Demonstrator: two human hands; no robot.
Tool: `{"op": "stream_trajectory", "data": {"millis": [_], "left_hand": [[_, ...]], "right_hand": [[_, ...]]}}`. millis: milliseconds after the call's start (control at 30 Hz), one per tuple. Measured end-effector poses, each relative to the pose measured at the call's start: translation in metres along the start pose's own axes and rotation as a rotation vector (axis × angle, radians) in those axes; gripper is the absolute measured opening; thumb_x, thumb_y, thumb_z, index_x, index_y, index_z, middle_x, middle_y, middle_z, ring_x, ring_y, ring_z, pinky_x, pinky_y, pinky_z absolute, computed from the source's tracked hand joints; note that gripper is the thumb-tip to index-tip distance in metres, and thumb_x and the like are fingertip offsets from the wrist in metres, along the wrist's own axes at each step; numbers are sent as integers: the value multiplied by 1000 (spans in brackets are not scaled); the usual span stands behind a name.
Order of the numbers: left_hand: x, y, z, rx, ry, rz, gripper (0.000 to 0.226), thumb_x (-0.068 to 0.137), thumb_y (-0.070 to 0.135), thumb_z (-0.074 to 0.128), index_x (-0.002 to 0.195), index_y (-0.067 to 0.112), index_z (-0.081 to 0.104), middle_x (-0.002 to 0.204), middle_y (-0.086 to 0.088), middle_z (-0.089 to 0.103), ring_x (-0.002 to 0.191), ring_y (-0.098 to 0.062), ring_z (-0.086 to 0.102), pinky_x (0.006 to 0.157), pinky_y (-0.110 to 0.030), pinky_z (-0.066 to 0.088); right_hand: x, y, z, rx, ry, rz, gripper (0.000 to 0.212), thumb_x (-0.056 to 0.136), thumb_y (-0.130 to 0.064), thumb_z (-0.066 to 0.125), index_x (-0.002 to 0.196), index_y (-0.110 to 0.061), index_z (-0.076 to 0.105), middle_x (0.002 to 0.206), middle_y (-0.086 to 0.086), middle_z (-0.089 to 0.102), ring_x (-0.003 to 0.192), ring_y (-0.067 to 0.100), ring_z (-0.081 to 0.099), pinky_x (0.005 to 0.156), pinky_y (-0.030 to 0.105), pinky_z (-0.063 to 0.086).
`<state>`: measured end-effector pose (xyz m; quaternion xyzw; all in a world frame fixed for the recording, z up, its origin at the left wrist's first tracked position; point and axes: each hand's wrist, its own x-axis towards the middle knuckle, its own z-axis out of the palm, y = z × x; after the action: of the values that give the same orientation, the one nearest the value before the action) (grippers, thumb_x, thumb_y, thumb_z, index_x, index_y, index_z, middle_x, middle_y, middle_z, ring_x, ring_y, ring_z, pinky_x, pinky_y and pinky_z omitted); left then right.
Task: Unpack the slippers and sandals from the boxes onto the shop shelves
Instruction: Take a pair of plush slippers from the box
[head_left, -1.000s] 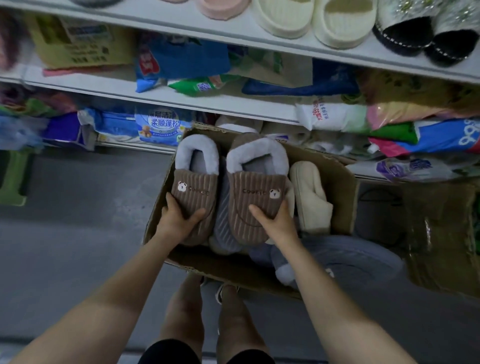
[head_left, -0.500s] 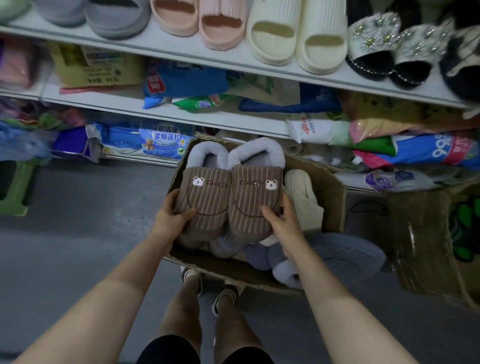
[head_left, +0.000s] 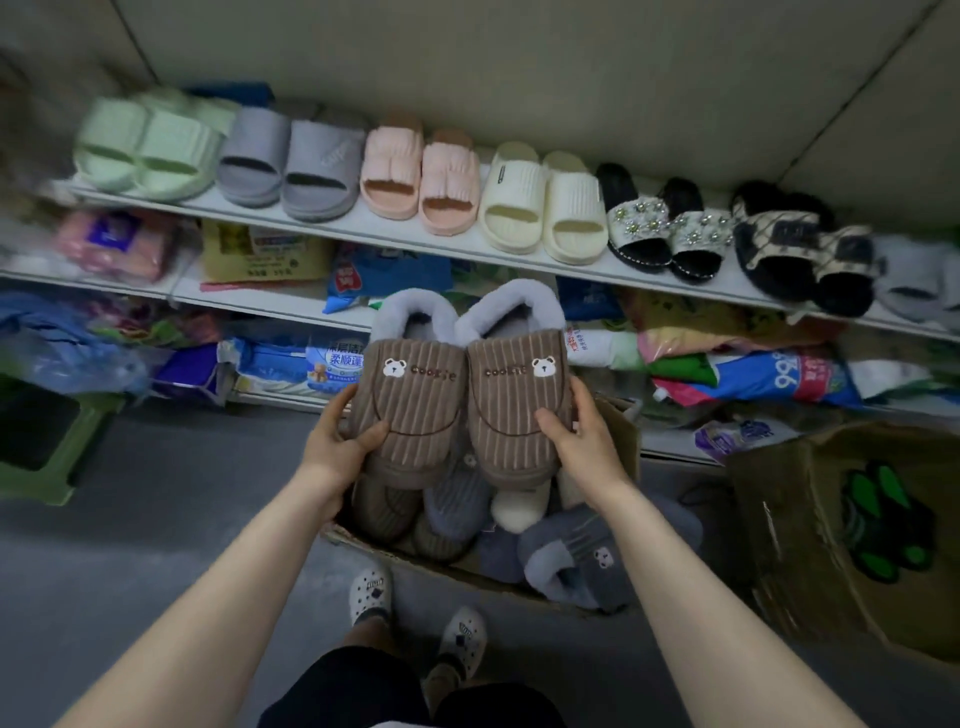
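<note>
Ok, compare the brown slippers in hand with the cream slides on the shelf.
The brown slippers are closed-toe ribbed fabric with grey fluffy collars; the cream slides are open-toe and moulded. The brown slippers are held over the box in the left hand and right hand; the cream slides rest on the shelf. Both are pairs, side by side.

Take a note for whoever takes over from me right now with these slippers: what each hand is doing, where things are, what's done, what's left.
Left hand grips one brown corduroy bear-patch slipper; right hand grips the matching brown slipper, side by side above the open cardboard box.
Done: six pairs of slides and sandals line the top white shelf.
Left: shelve this pair, then empty the box of its grey fleece slipper, cream slipper and the rest; second cardboard box on the right is not yet unpacked.
</note>
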<state>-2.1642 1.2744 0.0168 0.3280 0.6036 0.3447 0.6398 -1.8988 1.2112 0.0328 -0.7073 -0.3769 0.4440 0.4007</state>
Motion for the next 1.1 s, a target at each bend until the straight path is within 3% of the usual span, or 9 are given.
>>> {"op": "stream_trajectory", "data": {"millis": [167,300,400,533,633,733,933,1033,1100], "left_hand": [[-24,38,5,-34,-32,119,60,89,0,62,137,29,45,96,-7,67,75,-15,67,56,-27,57],[-42,80,9,-19,-52,263,60,88,3,64,138,31,44,107,-14,64,93,-28,66,71,-35,57],[-55,112,13,-47,-92,385,60,88,1,63,137,30,44,108,-15,64,88,-22,66,64,-29,58],[-74,155,13,-63,-135,549,58,87,6,66,133,35,48,121,-13,61,102,-26,65,73,-35,56],[-93,191,13,-85,-149,663,61,87,5,65,136,36,47,118,-13,62,102,-27,66,73,-34,57],[-120,228,17,-110,-142,753,62,88,3,63,138,36,45,116,-10,58,92,-14,68,67,-22,57],[-157,313,26,-148,-184,868,61,86,7,66,136,36,47,116,-14,62,104,-28,66,83,-42,57],[-170,367,40,-173,-190,926,58,89,6,63,139,30,45,109,-14,66,98,-26,67,83,-40,57],[-174,405,52,-197,-196,941,55,90,6,62,138,28,46,109,-9,67,92,-21,68,74,-33,58]], "right_hand": [[-10,-45,-17,-10,81,-136,57,96,-18,60,145,-34,35,135,-7,50,127,15,49,110,45,40],[-22,-89,-35,13,91,-292,51,97,-18,59,139,-37,39,134,-9,54,124,10,52,109,42,43],[-28,-125,-51,-31,113,-418,54,97,-21,59,145,-31,37,133,-11,55,122,5,53,108,39,44],[-42,-171,-71,-23,150,-586,46,98,-21,58,136,-39,39,122,-28,54,112,-12,54,96,21,47],[-53,-208,-86,13,190,-705,46,97,-16,58,135,-36,42,120,-24,56,107,-13,56,86,9,46],[-60,-243,-97,46,210,-790,47,97,-14,58,140,-28,44,121,-12,61,105,-2,61,85,17,52],[-66,-327,-121,92,257,-931,45,97,-17,58,137,-33,48,118,-10,64,103,1,63,77,13,52],[-58,-377,-136,161,298,-948,41,96,-15,60,133,-30,52,114,-5,68,100,8,67,81,23,54],[-51,-411,-144,273,297,-895,38,95,-17,61,131,-28,54,108,-4,70,92,11,69,75,31,55]]}}
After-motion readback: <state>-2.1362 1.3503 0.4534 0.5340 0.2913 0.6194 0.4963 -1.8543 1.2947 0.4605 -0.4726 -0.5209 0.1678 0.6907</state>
